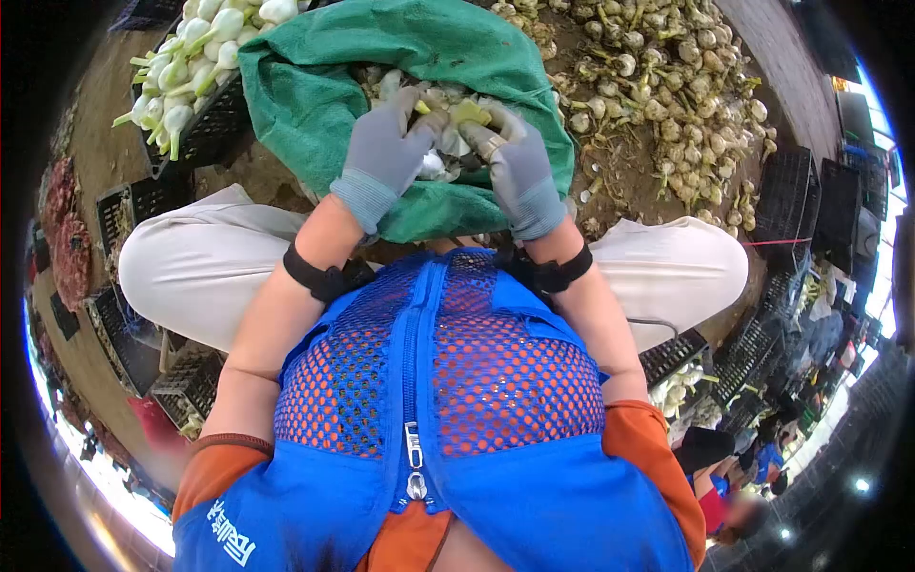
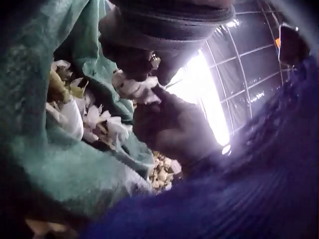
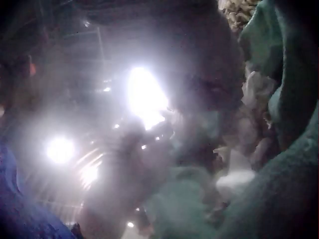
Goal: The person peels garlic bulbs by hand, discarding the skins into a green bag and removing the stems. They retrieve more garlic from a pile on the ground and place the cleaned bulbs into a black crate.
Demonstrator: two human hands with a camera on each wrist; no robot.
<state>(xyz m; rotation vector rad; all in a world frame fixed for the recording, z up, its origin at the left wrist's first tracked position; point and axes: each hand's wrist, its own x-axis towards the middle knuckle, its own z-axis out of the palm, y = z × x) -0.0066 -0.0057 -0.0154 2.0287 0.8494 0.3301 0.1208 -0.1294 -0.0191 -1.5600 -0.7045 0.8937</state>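
At twelve o'clock before me, a green woven sack [image 1: 381,33] stands with its mouth rolled wide, and both my hands are working over this opening, in grey gloves. My left hand [image 1: 393,143], toward eleven, is grasping: finger and thumb pinch a yellowish bit [image 1: 422,107]. My right hand [image 1: 513,157], toward one, has curled fingers and pinches a yellow-green piece [image 1: 471,113], which is just above the sack's opening. Inside the sack lie white, papery pieces [image 2: 75,119]; the right wrist view is too hazy to tell more.

Between ten and eleven o'clock, a black crate [image 1: 205,124] is filled with white garlic bulbs [image 1: 224,52] with green stems. Between one and two, a heap of brownish garlic [image 1: 686,105] lies on the ground. Near three, there are more black crates [image 1: 786,200].

At six, I wear a blue mesh vest [image 1: 534,486]. On it, between seven and eight o'clock, there is white lettering [image 1: 229,534], seemingly Chinese characters; I cannot read it surely. The metal zip pull [image 1: 414,446] bears no mark that I can read.
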